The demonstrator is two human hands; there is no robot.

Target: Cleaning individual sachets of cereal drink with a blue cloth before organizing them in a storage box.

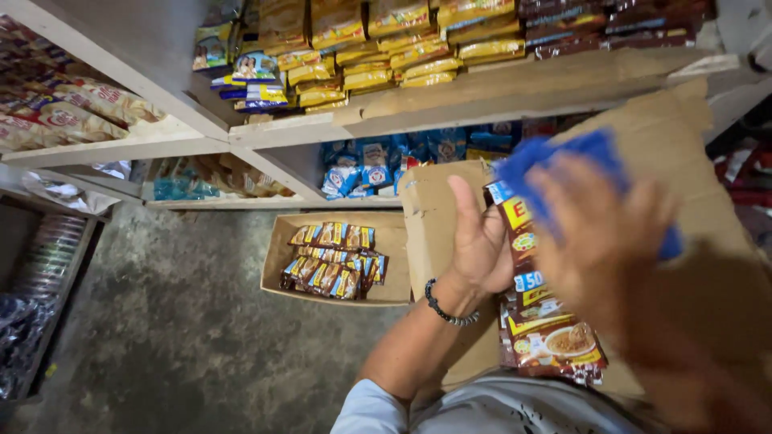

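Stock held: one strip of dark brown sachets [540,321], joined end to end, with red and yellow label panels and a picture of a filled bowl on the lowest one; it hung upright between my two hands, in front of a large cardboard box [683,161]. My left hand [480,241] gripped the strip's upper part from the side, thumb raised, fingers curled behind the sachets; a dark beaded bracelet [445,309] sat on that wrist. My right hand [603,233] was blurred, its fingers pressed over a blue cloth [555,157] against the top of the strip; how tightly they closed I could not tell. Below, on the concrete floor [177,337], stood a smaller open cardboard tray [277,249] with more brown sachets [334,261] lying in rows. Wooden shelves [281,128] ran behind: yellow packets [402,56] stacked on the upper board, dark red-brown ones [611,24] to their right, blue and white packets [370,165] on the shelf beneath, pale printed packs [72,112] on the left rack. The big box hid the lower shelf's right part.
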